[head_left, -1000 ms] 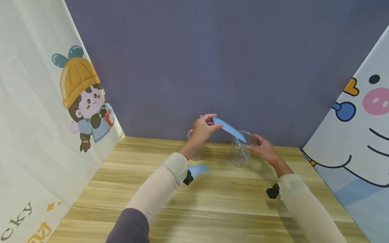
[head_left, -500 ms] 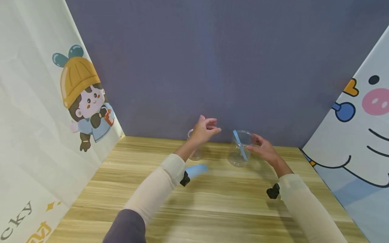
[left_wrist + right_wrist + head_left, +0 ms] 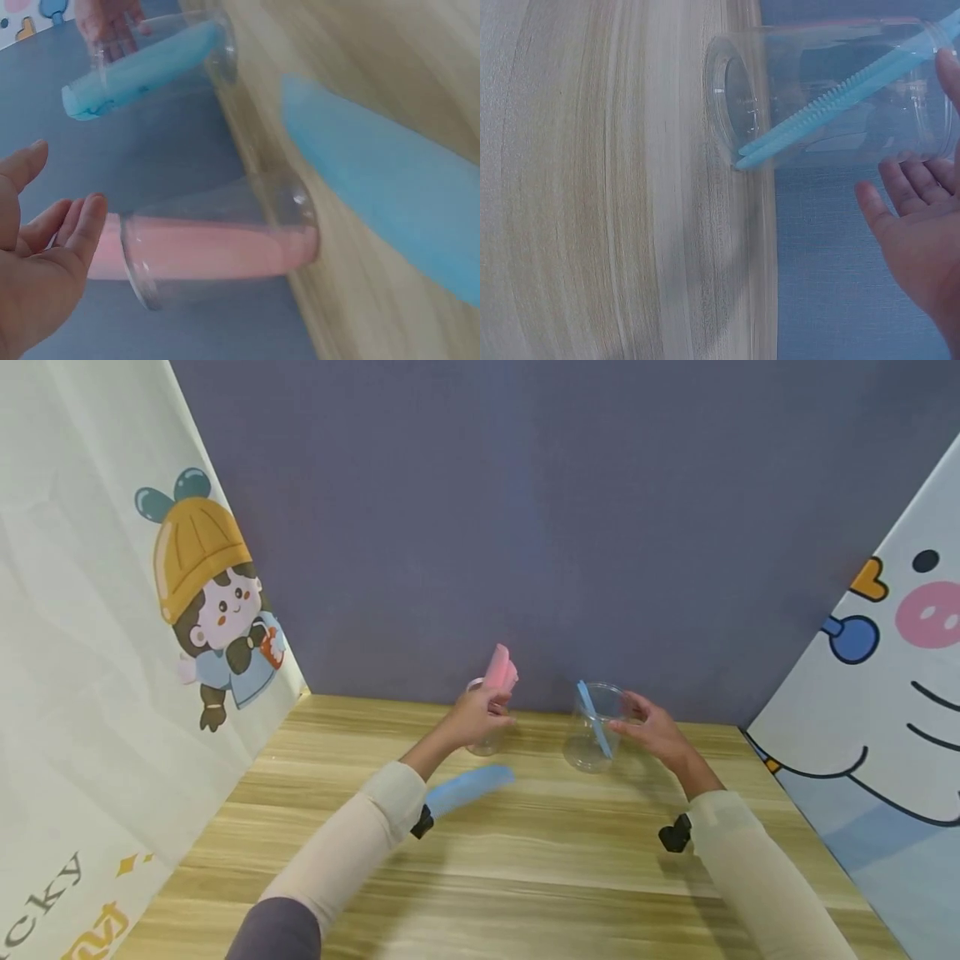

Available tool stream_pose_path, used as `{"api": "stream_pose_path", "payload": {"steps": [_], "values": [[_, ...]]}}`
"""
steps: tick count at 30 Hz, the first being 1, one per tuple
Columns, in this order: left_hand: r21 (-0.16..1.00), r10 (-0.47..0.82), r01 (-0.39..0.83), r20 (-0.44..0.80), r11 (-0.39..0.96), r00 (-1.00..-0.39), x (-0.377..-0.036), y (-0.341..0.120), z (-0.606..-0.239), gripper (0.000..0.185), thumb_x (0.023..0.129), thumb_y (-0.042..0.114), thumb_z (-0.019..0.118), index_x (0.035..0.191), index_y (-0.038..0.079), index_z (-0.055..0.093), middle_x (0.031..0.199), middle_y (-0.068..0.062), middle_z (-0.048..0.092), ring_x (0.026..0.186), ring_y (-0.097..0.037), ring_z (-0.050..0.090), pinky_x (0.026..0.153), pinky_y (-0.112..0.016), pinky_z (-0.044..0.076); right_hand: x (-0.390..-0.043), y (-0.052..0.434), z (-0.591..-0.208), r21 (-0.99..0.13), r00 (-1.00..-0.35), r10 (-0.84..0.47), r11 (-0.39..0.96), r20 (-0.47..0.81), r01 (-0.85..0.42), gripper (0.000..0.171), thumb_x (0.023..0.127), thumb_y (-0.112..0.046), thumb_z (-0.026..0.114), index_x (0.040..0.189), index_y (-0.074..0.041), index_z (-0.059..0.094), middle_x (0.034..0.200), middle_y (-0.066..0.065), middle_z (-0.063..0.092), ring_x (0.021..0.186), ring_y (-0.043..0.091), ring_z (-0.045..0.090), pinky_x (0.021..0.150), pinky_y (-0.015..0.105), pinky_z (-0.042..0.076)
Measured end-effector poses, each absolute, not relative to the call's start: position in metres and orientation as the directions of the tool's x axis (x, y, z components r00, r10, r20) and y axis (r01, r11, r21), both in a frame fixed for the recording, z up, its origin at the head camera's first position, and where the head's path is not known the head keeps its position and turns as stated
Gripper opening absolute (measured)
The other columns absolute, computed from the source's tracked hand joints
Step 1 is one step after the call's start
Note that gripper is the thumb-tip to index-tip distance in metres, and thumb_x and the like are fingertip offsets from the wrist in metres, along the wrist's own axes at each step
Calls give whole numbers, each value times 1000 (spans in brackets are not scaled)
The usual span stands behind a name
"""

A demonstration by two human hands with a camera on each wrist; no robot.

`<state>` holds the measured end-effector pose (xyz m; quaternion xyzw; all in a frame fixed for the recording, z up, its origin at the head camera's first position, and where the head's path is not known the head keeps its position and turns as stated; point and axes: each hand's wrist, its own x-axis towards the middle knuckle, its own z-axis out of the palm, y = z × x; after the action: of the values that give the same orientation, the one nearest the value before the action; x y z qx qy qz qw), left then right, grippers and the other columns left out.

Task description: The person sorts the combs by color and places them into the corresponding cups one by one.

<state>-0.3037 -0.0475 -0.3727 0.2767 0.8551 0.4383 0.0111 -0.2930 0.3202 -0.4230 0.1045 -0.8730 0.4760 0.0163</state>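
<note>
Resting open-fingered at the pink comb (image 3: 498, 668) cup (image 3: 483, 739), the left hand (image 3: 474, 717) holds nothing; right hand (image 3: 651, 727) loosely cradles the blue-comb cup (image 3: 592, 739).

cream sleeves (image 3: 360, 835), grey upper sleeve (image 3: 273, 935), black wrist straps (image 3: 672, 835)

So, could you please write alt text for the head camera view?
A person's left hand touches a clear cup holding pink combs, while the right hand steadies another clear cup with a blue comb. Another blue comb lies on the wooden table.
</note>
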Motion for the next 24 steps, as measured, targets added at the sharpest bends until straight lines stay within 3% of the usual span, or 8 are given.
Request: {"api": "stream_pose_path", "payload": {"steps": [8,14,19,24], "values": [[722,489,434,152,539,-859,-298,-71,-392,55,91,16,77,140,-2,58,130,-21,68,118,-34,68,97,-38,59,-290,318,-423,-826,-976,-177,526,130,-205,85,101,-30,65,163,-1,13,164,30,26,147,49,32,114,62,40],[674,533,483,154,560,-832,-294,-86,-408,41,90,13,78,126,-1,64,118,-25,70,110,-35,69,92,-43,61,-292,317,-423,-826,-976,-175,526,131,-205,85,101,-31,65,163,-1,14,164,30,26,148,48,31,114,62,39],[698,512,419,87,580,-854,-288,-102,-419,53,91,15,76,136,-7,59,128,-27,67,116,-38,67,97,-46,59,-293,317,-425,-831,-975,-183,516,129,-207,86,101,-31,65,163,-2,11,165,30,23,149,49,28,116,66,35],[705,497,390,62,592,-866,-282,-112,-426,45,91,14,76,130,-4,64,131,-27,65,118,-42,65,100,-51,57,-295,318,-426,-837,-974,-189,506,125,-206,89,101,-31,65,163,-3,8,166,30,20,151,50,24,118,66,31]]}}
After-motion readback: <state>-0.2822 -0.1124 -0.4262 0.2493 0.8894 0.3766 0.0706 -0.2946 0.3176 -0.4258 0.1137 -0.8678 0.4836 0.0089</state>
